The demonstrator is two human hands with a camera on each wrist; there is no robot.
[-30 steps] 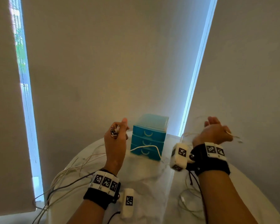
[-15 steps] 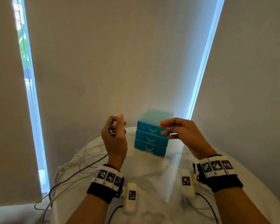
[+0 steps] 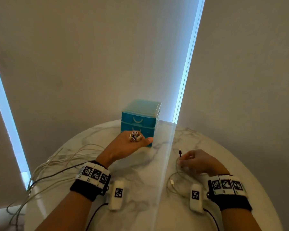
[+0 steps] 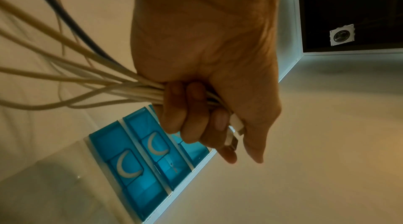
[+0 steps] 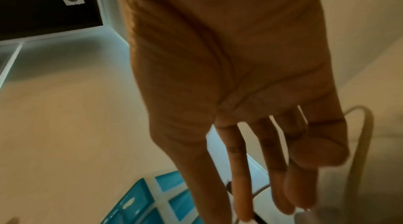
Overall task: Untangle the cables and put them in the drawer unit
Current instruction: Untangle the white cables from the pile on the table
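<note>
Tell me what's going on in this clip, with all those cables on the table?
A person is sorting cables at a marble table. The left hand grips a bundle of cable ends, their plugs sticking up, in front of the blue drawer unit. The right hand reaches down at a separate cable lying on the table. The visible drawers look closed.

no readable text, wristband markers only

Left hand (image 3: 123, 147) grips cable plugs (image 3: 134, 136) (before the drawer unit (image 3: 140, 117))
</note>
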